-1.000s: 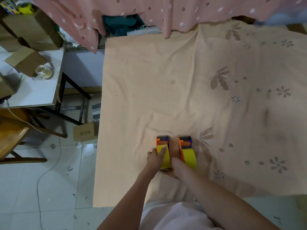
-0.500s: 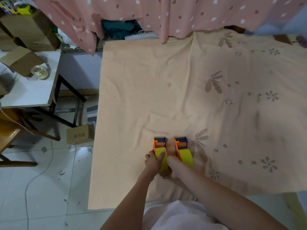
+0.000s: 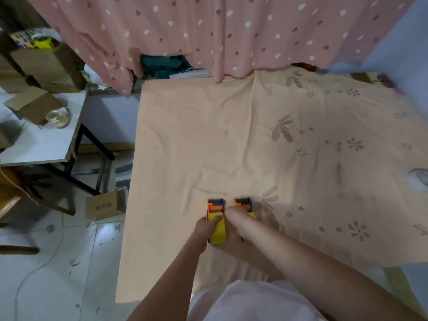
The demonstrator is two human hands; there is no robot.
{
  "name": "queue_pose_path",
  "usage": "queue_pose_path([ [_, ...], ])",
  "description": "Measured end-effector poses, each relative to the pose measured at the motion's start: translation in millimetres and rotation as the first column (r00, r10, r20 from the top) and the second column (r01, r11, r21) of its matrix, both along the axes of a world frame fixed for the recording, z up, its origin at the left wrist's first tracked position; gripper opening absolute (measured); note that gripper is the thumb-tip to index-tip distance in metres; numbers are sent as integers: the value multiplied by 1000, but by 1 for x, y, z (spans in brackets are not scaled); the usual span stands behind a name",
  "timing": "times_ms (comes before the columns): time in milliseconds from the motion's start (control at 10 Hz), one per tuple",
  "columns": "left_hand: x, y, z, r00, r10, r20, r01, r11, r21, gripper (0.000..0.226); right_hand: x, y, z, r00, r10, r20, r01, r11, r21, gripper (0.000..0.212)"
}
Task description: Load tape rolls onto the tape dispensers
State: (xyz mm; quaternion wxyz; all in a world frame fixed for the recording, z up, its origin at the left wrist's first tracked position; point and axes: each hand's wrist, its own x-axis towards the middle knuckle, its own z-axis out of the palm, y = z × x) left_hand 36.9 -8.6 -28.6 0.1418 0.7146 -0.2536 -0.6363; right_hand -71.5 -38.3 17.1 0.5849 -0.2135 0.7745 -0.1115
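Two orange tape dispensers stand side by side near the front of the cloth-covered table [image 3: 185, 140]. The left dispenser [image 3: 215, 206] carries a yellow tape roll [image 3: 218, 231]. My left hand [image 3: 205, 230] grips that roll and dispenser from the left side, thumb over the roll. My right hand [image 3: 236, 230] lies between the two dispensers, pressed against the left one's right side. The right dispenser [image 3: 243, 203] shows only its front end and a sliver of its yellow roll [image 3: 253, 215]; my right forearm hides the remainder.
A pink dotted curtain [image 3: 231, 31] hangs over the table's far edge. To the left stand a small white table [image 3: 34, 144] with cardboard boxes and a glass dish [image 3: 58, 117]. A small box [image 3: 104, 206] sits on the tiled floor. A whitish object [image 3: 419, 179] lies at the right edge.
The head camera has shifted a little, so the scene sits lower in view. Both hands stay on the left dispenser; my right forearm now covers more of the right one.
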Motion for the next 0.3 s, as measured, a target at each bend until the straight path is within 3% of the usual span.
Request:
queue_pose_path([
  [100,-5,-7,9,999,-6,46,8,998,-58,66,-15,-3,18,998,62,4,-61,996,-72,25],
  [300,-17,-43,66,991,-24,130,58,962,-267,54,-45,-28,64,999,21,-40,-27,984,-175,26],
])
